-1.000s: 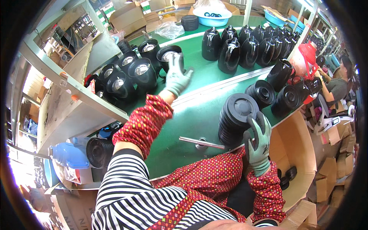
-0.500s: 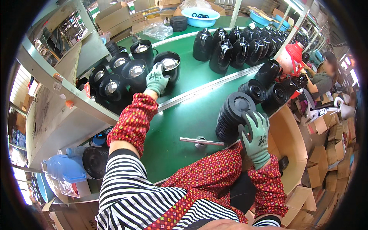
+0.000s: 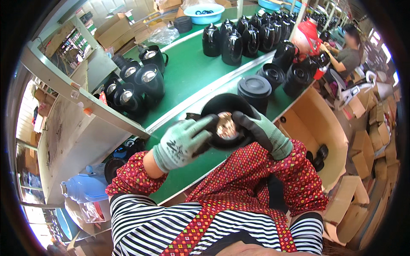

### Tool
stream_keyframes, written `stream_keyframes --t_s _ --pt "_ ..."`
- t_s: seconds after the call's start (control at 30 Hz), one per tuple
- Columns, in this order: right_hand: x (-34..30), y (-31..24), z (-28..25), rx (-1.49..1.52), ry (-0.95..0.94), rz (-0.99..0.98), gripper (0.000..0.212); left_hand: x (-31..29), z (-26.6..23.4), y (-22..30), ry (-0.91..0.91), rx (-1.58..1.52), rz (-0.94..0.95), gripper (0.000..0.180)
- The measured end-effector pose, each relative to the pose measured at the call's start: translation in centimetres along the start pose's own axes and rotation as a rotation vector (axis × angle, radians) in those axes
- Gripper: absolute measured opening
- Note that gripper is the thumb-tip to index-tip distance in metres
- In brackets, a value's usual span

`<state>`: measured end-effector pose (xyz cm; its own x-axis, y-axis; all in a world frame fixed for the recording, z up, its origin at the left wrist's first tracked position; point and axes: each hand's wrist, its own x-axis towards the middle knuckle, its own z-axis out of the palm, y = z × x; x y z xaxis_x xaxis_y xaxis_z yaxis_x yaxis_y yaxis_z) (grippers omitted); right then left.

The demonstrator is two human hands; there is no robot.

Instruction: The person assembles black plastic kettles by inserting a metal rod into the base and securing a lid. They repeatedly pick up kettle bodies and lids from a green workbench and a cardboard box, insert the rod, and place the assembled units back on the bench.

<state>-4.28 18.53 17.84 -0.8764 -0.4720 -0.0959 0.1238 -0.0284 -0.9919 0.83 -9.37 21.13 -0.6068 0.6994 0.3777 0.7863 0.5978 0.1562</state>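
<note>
A black thermos jug [image 3: 220, 101], its opening tipped toward me with a silvery disc shining in it, is held between my two hands over the green table's near edge. My left hand [image 3: 181, 143], in a green glove with dark fingertips, grips its left side by the handle. The gloved right hand [image 3: 271, 134] has its fingers over the rim on the right. Just beyond stands a stack of round black lids or bases [image 3: 255, 89]. Several black jugs with silvery centres, one of them a nearer jug [image 3: 150, 83], stand at the left.
Rows of glossy black jugs [image 3: 232, 47] stand beyond the pale rail [image 3: 205, 100]. A blue basin [image 3: 204, 15] holds black rings. A cardboard box [image 3: 329, 132] with black pieces lies at my right. A blue thermos [image 3: 85, 187] is at lower left. Another person [image 3: 350, 53] sits at far right.
My left hand has brought one jug from the left group to in front of me. The right hand has left the stack of discs and taken hold of the jug too.
</note>
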Motion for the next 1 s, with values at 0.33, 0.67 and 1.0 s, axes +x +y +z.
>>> stream_keyframes --t_s 0.33,0.67,1.0 --pt "-14.7 7.6 -4.7 0.633 0.194 0.017 0.063 -4.5 10.2 -1.5 0.002 -1.573 -0.845 0.069" --pt "-7.3 1.8 -3.7 0.061 -0.221 0.209 0.062 -1.6 14.4 3.6 -0.509 -2.137 -0.617 0.069" --pt "10.3 0.7 -8.5 -1.797 0.377 -0.182 0.076 -0.4 15.3 3.5 -0.534 -2.137 -0.543 0.066"
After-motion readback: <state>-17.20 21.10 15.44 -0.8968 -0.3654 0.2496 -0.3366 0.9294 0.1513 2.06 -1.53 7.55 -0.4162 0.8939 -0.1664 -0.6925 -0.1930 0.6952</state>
